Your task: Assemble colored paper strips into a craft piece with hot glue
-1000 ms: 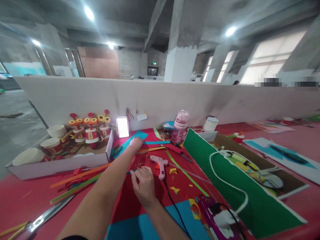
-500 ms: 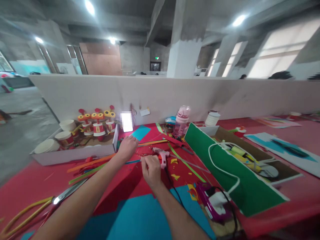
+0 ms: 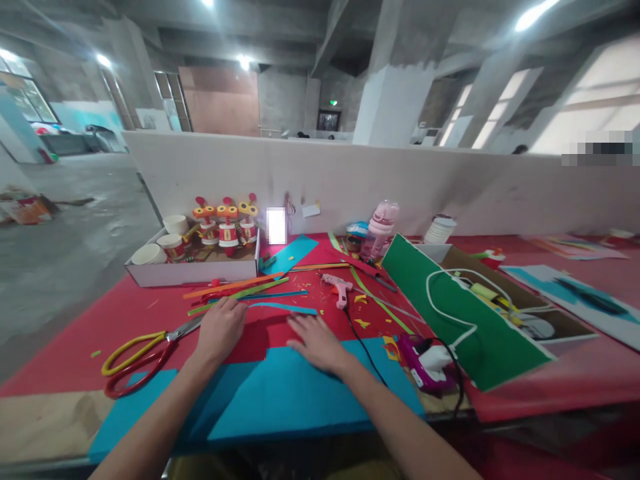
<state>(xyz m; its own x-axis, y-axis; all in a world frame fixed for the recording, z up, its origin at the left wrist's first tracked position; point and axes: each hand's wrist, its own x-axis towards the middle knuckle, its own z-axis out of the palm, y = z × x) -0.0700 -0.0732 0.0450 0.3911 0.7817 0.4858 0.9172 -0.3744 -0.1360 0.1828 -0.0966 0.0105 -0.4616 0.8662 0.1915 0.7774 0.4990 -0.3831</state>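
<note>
My left hand rests near the strips at the middle left, its fingers bent around the left end of a blue paper strip; what is under the fingertips is hidden. My right hand is spread with nothing in it, just below the strip's right end, over the edge of the large blue sheet. Orange, green and blue strips lie beyond my left hand. A pink glue gun lies beyond my right hand, its black cord running toward me.
Large scissors lie left of my left hand. A white box holds paper-cup figures. At the right are a purple power strip and a green-sided box. A pink bottle stands by the partition.
Both hands have come back toward me. My right hand has opened, and my left hand has moved lower and left. The camera view has shifted, showing the scissors and blue sheet more fully.
</note>
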